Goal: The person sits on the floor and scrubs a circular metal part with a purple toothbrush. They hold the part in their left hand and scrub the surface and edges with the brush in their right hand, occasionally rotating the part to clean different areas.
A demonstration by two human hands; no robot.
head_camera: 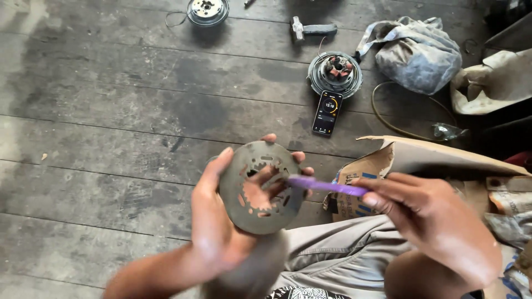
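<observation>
One round metal plate [260, 187] is sitting upright over the person's lap, above the plank floor [111, 111]. The left hand [219, 221] is clamping it, thumb across the face, fingers [299, 158] curling round the far rim at two o'clock. The right hand [438, 221], coming in from three o'clock, is pinching a purple brush [327, 186] with its tip on the hub cut-outs. Short, light strokes, with the plate braced firmly, would probably serve best. A phone [327, 113] is lying at twelve o'clock.
</observation>
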